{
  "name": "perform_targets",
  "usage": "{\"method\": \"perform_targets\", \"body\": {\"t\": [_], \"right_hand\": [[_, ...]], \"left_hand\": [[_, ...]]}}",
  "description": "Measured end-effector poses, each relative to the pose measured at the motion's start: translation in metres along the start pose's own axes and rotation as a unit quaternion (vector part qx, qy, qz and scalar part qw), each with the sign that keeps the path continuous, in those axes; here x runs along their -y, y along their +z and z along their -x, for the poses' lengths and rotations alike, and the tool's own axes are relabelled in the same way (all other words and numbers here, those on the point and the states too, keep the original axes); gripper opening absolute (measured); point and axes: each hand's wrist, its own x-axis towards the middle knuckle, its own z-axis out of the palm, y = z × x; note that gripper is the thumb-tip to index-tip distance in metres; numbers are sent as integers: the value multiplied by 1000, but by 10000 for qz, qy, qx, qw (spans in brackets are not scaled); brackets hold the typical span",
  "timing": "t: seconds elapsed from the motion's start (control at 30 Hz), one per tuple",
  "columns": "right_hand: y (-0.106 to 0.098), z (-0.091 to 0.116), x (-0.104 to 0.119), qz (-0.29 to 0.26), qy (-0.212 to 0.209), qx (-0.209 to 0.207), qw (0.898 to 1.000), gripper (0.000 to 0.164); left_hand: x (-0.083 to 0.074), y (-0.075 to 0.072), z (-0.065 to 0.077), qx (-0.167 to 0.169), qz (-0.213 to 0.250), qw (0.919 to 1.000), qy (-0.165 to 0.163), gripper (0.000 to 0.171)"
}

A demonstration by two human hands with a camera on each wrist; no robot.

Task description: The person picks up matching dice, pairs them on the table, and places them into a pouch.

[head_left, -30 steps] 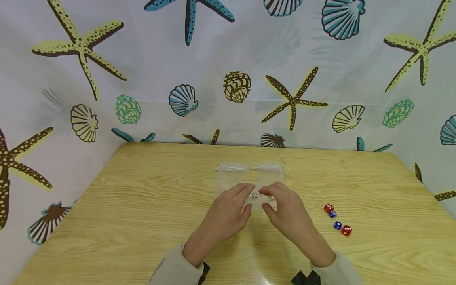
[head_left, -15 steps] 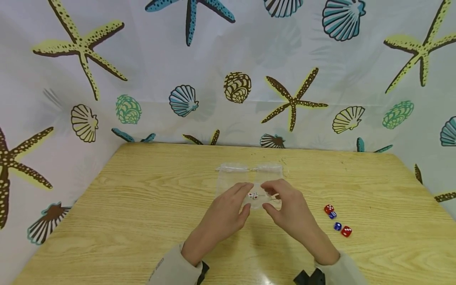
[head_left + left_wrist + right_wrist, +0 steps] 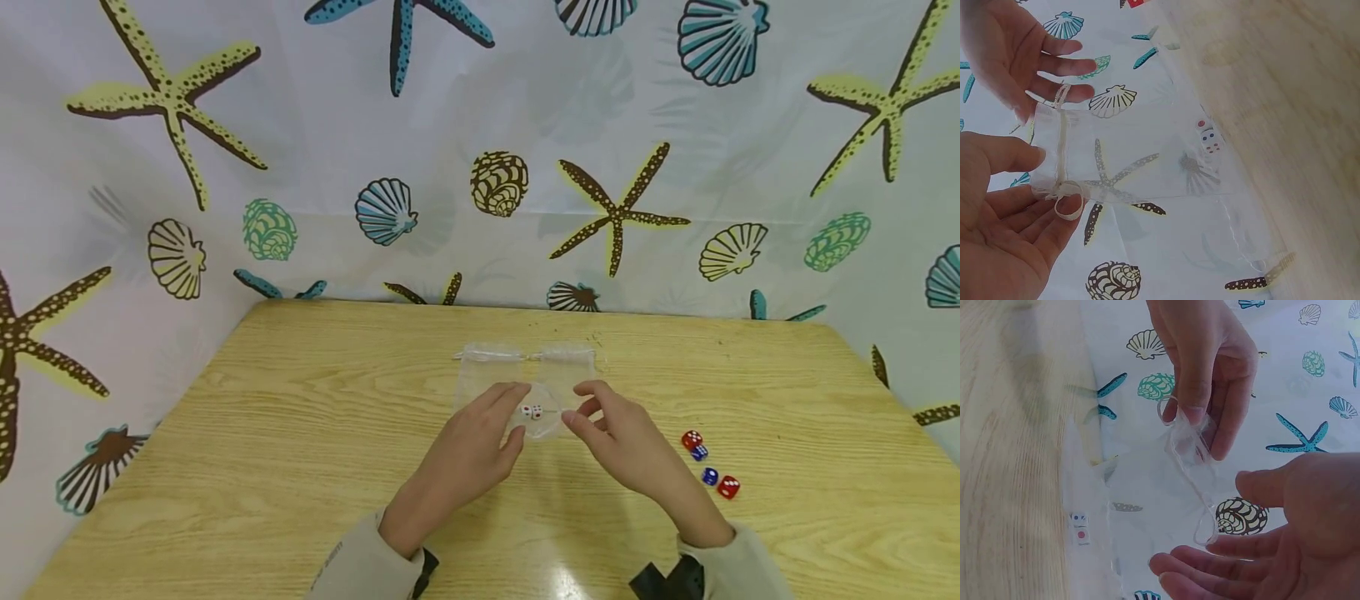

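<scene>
A sheer white drawstring bag with two white dice in its bottom hangs between my hands. My left hand pinches its mouth between thumb and fingers, seen in the left wrist view beside a cord loop. My right hand is at the other side of the mouth. In the right wrist view its thumb and fingers stand apart, with the fingertips close to the other cord loop. Whether they touch that loop, I cannot tell.
Two more sheer bags lie flat side by side behind my hands, a left one and a right one. To the right on the wooden table are two red dice and two blue dice. A shell-patterned cloth stands behind.
My right hand has drawn away to the right from the bag's mouth, its thumb and fingers shifting position. Both white dice now show in the bag. My left hand has barely moved.
</scene>
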Motion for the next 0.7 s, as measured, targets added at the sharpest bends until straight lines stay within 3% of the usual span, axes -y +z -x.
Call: {"method": "perform_targets", "body": {"t": [0.07,0.23,0.5,0.7], "right_hand": [[0,0,0,-94,229,130,9996,37],[3,-1,0,-235,191,109,9995,23],[2,-1,1,101,10,-893,9960,8],[-3,-1,1,221,-46,-1007,9947,8]], "left_hand": [[0,0,0,-2,4,10000,-8,44],[0,0,0,-25,31,10000,9,45],[1,-1,0,-141,165,9997,108,44],[3,-3,1,-32,473,9988,137,47]]}}
